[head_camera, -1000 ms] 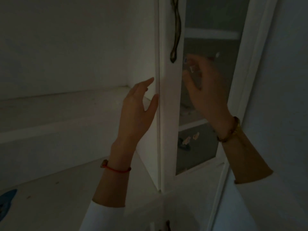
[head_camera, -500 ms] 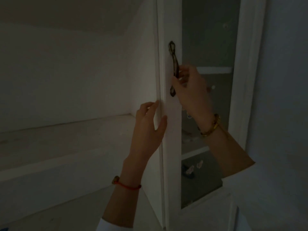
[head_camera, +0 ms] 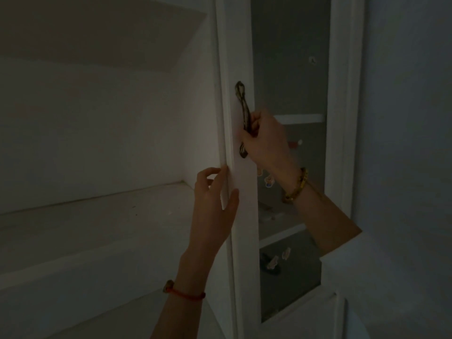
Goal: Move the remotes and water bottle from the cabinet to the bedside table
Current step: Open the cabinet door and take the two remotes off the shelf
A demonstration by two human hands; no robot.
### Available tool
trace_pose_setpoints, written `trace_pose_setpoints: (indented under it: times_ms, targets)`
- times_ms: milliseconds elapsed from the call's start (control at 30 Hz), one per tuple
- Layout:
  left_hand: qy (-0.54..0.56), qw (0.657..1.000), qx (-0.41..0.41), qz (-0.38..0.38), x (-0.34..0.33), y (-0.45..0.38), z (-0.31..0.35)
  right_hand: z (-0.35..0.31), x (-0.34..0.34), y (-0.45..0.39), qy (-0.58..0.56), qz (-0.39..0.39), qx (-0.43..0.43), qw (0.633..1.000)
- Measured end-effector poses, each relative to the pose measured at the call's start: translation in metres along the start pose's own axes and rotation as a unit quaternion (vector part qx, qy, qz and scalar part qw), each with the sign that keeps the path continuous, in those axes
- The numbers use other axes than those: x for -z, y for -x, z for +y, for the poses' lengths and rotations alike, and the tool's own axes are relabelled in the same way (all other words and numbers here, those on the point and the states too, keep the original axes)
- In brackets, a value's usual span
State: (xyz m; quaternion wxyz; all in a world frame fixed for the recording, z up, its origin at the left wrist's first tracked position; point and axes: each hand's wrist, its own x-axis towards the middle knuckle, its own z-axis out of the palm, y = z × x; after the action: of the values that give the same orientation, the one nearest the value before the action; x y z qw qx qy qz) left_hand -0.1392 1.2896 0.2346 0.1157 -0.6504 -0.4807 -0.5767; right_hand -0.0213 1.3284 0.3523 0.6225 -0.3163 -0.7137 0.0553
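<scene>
Right hand [head_camera: 265, 140] closed around the dark metal handle [head_camera: 243, 113] of the cabinet door [head_camera: 242, 192]. Left hand [head_camera: 215, 206] spread open, fingertips and thumb touching the door's edge.

Dim room, bare white walls [head_camera: 97, 130]

Head-height, close, facing perhaps slightly upward.

Right hand [head_camera: 265, 140] around door handle [head_camera: 243, 111] (dim, seemingly brass), left hand [head_camera: 215, 206] against door edge [head_camera: 228, 143].
</scene>
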Motion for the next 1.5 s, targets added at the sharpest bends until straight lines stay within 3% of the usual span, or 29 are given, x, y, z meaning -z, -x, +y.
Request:
trace_pose_setpoints:
  times_ms: [500, 733, 867, 1167, 1300, 1500]
  targets:
    - [0.109, 0.994, 0.016, -0.004, -0.003, 0.005, 0.0, 0.0, 0.017, 0.005, -0.018, 0.014, -0.013, 1.0]
    - [0.246, 0.965, -0.045, -0.079, -0.02, 0.026, 0.04, -0.006, 0.085, 0.032, -0.03, 0.04, 0.002, 0.999]
    - [0.282, 0.952, -0.087, -0.077, -0.032, 0.033, 0.061, -0.011, 0.11, 0.051, -0.022, 0.056, 0.014, 0.998]
    - [0.361, 0.913, -0.146, -0.122, -0.079, 0.044, 0.117, 0.006, 0.174, 0.078, 0.16, 0.099, 0.094, 0.978]
    - [0.363, 0.901, -0.191, -0.139, -0.099, 0.041, 0.14, 0.011, 0.209, 0.087, 0.235, 0.095, 0.09, 0.963]
    - [0.356, 0.885, -0.244, -0.173, -0.129, 0.043, 0.173, 0.019, 0.256, 0.098, 0.367, 0.099, 0.121, 0.917]
